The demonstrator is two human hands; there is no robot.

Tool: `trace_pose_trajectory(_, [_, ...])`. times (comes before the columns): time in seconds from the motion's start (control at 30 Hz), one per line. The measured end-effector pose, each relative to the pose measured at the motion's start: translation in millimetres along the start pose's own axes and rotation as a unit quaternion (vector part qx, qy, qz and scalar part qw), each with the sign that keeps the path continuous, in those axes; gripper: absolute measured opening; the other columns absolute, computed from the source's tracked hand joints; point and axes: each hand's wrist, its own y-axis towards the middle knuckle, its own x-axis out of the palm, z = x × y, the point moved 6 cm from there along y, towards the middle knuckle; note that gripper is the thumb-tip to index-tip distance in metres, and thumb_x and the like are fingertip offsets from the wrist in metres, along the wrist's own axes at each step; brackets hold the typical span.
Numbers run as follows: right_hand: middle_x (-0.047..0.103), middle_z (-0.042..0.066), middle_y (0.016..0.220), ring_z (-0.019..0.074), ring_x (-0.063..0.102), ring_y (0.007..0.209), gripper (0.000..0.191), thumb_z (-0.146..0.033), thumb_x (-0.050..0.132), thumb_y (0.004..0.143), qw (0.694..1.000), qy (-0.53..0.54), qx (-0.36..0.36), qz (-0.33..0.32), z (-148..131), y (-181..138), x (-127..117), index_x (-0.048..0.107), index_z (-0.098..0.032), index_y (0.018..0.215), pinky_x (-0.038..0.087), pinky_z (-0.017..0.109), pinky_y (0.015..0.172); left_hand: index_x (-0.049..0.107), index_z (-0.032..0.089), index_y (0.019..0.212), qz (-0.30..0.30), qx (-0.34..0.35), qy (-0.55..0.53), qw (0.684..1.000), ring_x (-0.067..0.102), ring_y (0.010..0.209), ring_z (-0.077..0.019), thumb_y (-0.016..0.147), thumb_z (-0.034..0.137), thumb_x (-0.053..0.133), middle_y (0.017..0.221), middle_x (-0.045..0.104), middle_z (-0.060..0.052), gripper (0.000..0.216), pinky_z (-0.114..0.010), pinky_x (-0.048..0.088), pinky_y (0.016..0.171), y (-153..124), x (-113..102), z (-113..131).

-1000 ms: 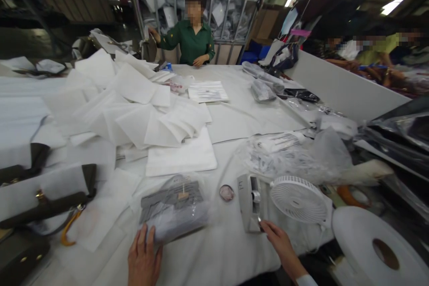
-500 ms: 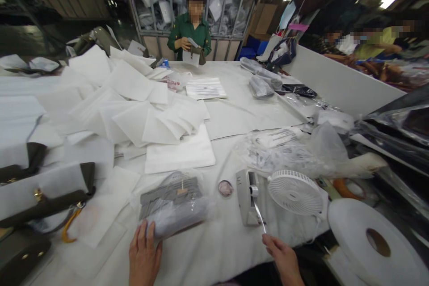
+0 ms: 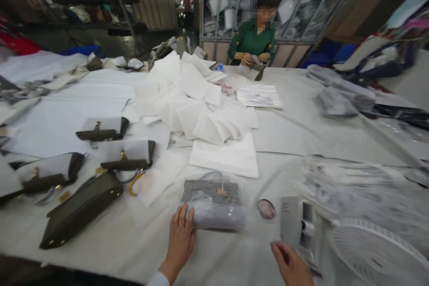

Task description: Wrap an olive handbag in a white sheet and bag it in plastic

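1. The plastic-wrapped grey bundle (image 3: 214, 203) lies flat on the surface (image 3: 301, 129), near the front edge and pretty much dead centre.
2. Left hand (image 3: 181, 237) is open, fingers laid flat on the bundle's near left corner, pressing on it rather than gripping.
3. Right hand (image 3: 291, 266) hovers low just beside the white dispenser (image 3: 296, 228). It's too blurry to tell if it's pinching anything or just loose.
4. A small round disc (image 3: 266, 208) sits between the bundle and the dispenser, and a white fan (image 3: 375, 250) lies face up just right of the dispenser.
5. To the left there's a dark olive handbag (image 3: 80, 208), with a few more half-wrapped in white behind it.
6. A messy pile of white foam sheets (image 3: 201, 98) sits mid-surface.
7. At the far side, a person in a green top (image 3: 253, 42) handles something small.
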Motion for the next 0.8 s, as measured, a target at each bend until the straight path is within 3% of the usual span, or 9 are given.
trace_pose_trajectory(0.07, [0.074, 0.009, 0.078, 0.0271, 0.068, 0.07, 0.046, -0.062, 0.044, 0.078, 0.988, -0.032, -0.143, -0.054, -74.1, 21.7, 15.8, 0.069, -0.023, 0.079, 0.055, 0.039, 0.068, 0.027, 0.022, 0.147, -0.02, -0.012, -0.005, 1.0, 0.032, 0.139, -0.0318, 0.081, 0.005, 0.049, 0.15, 0.035, -0.014, 0.072, -0.052, 0.04, 0.107, 2.8, -2.6, 1.2])
trace_pose_trajectory(0.1, [0.074, 0.01, 0.083, 0.0259, 0.067, 0.074, 0.046, -0.057, 0.039, 0.085, 0.966, -0.043, -0.229, -0.111, -113.6, 26.7, 29.1, 0.069, -0.022, 0.084, 0.055, 0.038, 0.07, 0.028, 0.022, 0.147, -0.029, -0.018, -0.007, 0.999, 0.031, 0.139, -0.0318, 0.08, 0.005, 0.049, 0.151, 0.035, -0.013, 0.072, -0.052, 0.039, 0.108, 4.0, -3.7, 1.4])
trace_pose_trajectory(0.17, [0.072, 0.006, 0.083, 0.0221, 0.066, 0.078, 0.039, -0.052, 0.041, 0.09, 0.923, -0.054, -0.322, -0.201, -180.0, 31.3, 54.9, 0.068, -0.024, 0.083, 0.052, 0.034, 0.073, 0.03, 0.022, 0.146, -0.039, -0.027, -0.013, 0.999, 0.03, 0.14, -0.0318, 0.078, 0.003, 0.048, 0.152, 0.034, -0.013, 0.073, -0.053, 0.039, 0.108, 5.8, -5.8, 1.1])
trace_pose_trajectory(0.23, [0.07, 0.004, 0.081, 0.02, 0.063, 0.078, 0.035, -0.04, 0.039, 0.095, 0.844, -0.121, -0.427, -0.3, -234.1, 24.8, 85.7, 0.066, -0.023, 0.082, 0.049, 0.033, 0.075, 0.031, 0.023, 0.146, -0.044, -0.034, -0.019, 0.998, 0.03, 0.14, -0.0316, 0.076, 0.002, 0.048, 0.153, 0.033, -0.013, 0.074, -0.053, 0.038, 0.108, 6.9, -7.6, 0.3])
trace_pose_trajectory(0.33, [0.069, 0.002, 0.08, 0.0179, 0.061, 0.079, 0.026, -0.029, 0.046, 0.093, 0.739, -0.188, -0.516, -0.39, -285.9, 18.6, 128.6, 0.067, -0.022, 0.08, 0.045, 0.031, 0.076, 0.034, 0.025, 0.145, -0.045, -0.042, -0.03, 0.998, 0.031, 0.14, -0.0307, 0.075, 0.001, 0.046, 0.154, 0.034, -0.011, 0.075, -0.053, 0.038, 0.108, 8.0, -9.0, -1.3])
trace_pose_trajectory(0.47, [0.071, 0.001, 0.077, 0.0169, 0.062, 0.076, 0.014, -0.022, 0.059, 0.086, 0.659, -0.266, -0.542, -0.45, -313.3, 24.2, 185.5, 0.07, -0.022, 0.079, 0.045, 0.029, 0.074, 0.034, 0.028, 0.145, -0.05, -0.05, -0.043, 0.997, 0.029, 0.142, -0.0302, 0.074, 0.0, 0.046, 0.154, 0.034, -0.01, 0.077, -0.053, 0.036, 0.11, 9.2, -8.5, -3.4])
trace_pose_trajectory(0.57, [0.071, 0.003, 0.074, 0.0186, 0.064, 0.075, 0.007, -0.019, 0.065, 0.081, 0.625, -0.342, -0.532, -0.457, -312.9, 29.9, 223.0, 0.07, -0.018, 0.075, 0.049, 0.034, 0.074, 0.032, 0.028, 0.146, -0.06, -0.054, -0.054, 0.995, 0.028, 0.142, -0.0309, 0.073, 0.0, 0.046, 0.156, 0.031, -0.011, 0.079, -0.055, 0.035, 0.11, 8.9, -8.2, -5.1])
trace_pose_trajectory(0.7, [0.07, 0.001, 0.08, 0.0185, 0.065, 0.084, 0.011, -0.023, 0.07, 0.08, 0.612, -0.399, -0.516, -0.447, -305.9, 31.6, 253.2, 0.065, -0.016, 0.073, 0.052, 0.041, 0.084, 0.036, 0.021, 0.142, -0.054, -0.048, -0.078, 0.994, 0.025, 0.144, -0.0301, 0.074, 0.001, 0.045, 0.155, 0.031, -0.013, 0.072, -0.055, 0.033, 0.112, 9.2, -13.7, -5.6])
trace_pose_trajectory(0.8, [0.071, 0.003, 0.087, 0.0188, 0.065, 0.09, 0.013, -0.027, 0.071, 0.081, 0.627, -0.394, -0.51, -0.437, -305.2, 31.4, 261.5, 0.066, -0.016, 0.074, 0.051, 0.042, 0.089, 0.038, 0.018, 0.14, -0.04, -0.071, -0.099, 0.992, 0.03, 0.141, -0.0299, 0.08, 0.01, 0.048, 0.152, 0.036, -0.014, 0.061, -0.055, 0.034, 0.111, 13.6, -18.3, -4.7])
